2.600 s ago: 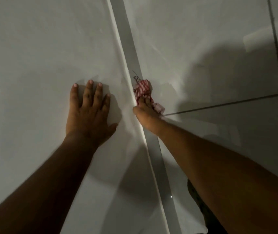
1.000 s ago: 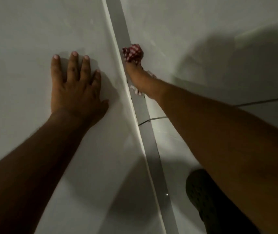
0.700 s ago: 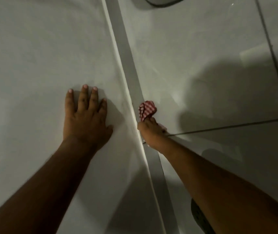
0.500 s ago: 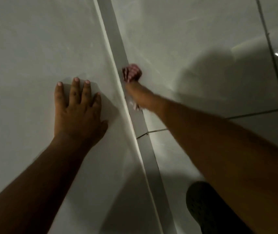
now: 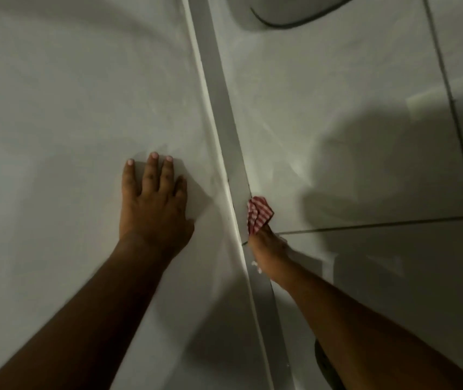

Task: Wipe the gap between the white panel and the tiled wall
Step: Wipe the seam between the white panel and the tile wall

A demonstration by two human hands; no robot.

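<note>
The white panel [image 5: 78, 114] fills the left half of the view. The glossy tiled wall [image 5: 337, 114] fills the right half. Between them runs a narrow grey gap [image 5: 219, 94] from the top centre down to the bottom. My left hand [image 5: 154, 204] lies flat on the panel with its fingers spread, holding nothing. My right hand [image 5: 267, 249] is pushed into the gap and grips a bunched red-and-white checked cloth [image 5: 258, 213]. The cloth sticks out above the fingers, against the gap's right side, just above a horizontal grout line.
Dark grout lines [image 5: 379, 223] cross the tiled wall, one horizontal and one near-vertical at the right. A curved dark-edged white object [image 5: 289, 12] shows at the top. A dark rounded thing [image 5: 326, 370] sits low behind my right forearm. The light is dim.
My right hand has slid the cloth back down the gap from a higher point to the grout line, after going up and down before. My left hand stays flat on the panel.
</note>
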